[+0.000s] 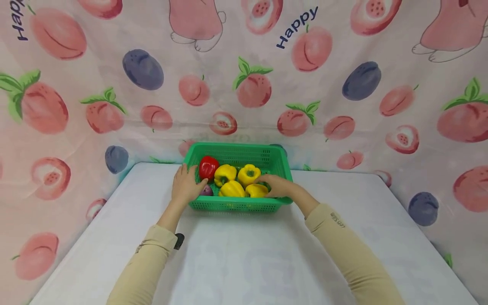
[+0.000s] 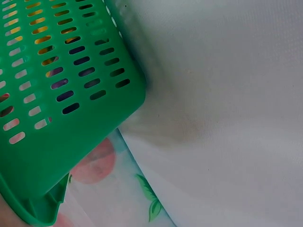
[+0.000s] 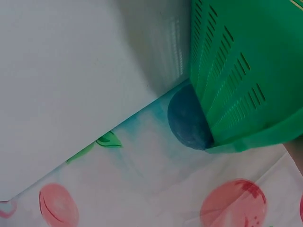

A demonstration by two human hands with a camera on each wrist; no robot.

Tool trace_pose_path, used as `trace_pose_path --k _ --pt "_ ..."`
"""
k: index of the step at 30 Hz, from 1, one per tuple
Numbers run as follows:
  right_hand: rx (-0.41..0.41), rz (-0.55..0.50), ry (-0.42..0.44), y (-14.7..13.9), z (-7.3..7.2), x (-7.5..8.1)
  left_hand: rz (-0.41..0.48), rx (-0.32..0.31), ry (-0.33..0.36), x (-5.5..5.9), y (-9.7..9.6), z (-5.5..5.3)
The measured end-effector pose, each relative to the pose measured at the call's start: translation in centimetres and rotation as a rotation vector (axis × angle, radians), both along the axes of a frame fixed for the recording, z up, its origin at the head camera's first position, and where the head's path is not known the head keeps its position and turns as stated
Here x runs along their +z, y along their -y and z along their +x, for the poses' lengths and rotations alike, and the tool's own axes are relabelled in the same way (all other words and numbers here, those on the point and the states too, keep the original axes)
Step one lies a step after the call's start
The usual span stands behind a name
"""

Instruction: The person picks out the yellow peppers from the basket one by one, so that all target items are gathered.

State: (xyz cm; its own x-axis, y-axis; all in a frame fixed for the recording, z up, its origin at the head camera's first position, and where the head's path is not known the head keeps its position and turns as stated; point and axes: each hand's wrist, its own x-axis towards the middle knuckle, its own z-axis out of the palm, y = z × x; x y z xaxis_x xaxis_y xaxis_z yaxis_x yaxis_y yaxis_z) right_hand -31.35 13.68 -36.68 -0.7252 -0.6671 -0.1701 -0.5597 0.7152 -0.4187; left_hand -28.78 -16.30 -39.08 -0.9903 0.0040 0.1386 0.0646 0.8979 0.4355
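A green plastic basket [image 1: 236, 205] stands on the white table. It holds a red bell pepper [image 1: 208, 167], several yellow bell peppers [image 1: 232, 189] and a purple, rounded vegetable [image 1: 207, 191], partly covered. My left hand [image 1: 184, 186] lies across the basket's left rim, fingers spread and thumb reaching inside near the red pepper and the purple vegetable. Over the right rim comes my right hand [image 1: 279, 185]; its fingers bend above the front right yellow pepper [image 1: 257, 191], with the thumb at that pepper's right side. Whether they pinch it is unclear. Both wrist views show mostly the basket's outer walls [image 2: 94, 113] [image 3: 236, 80].
Behind the basket rises a fruit-printed cloth [image 1: 236, 114], close to its back wall. The white table [image 1: 232, 254] extends to the left, right and front of the basket. A dark watch-like band [image 1: 178, 241] sits on the left wrist.
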Motion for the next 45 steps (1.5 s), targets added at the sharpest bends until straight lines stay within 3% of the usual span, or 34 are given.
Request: trace_pose_path --k 12,21,34,45 --pt "0.026 0.062 0.005 0.7 -0.6 -0.9 0.002 0.009 0.005 -0.3 -0.1 -0.3" --pt "0.029 0.057 0.112 0.8 -1.2 -1.6 -0.009 0.009 0.025 -0.2 -0.1 0.2" --pt "0.037 0.082 0.11 1.1 -2.2 -1.5 -0.002 0.009 0.01 0.1 0.0 -0.3" --pt "0.024 0.055 0.105 1.0 -2.2 -1.7 -0.009 0.013 0.016 -0.1 -0.1 -0.2"
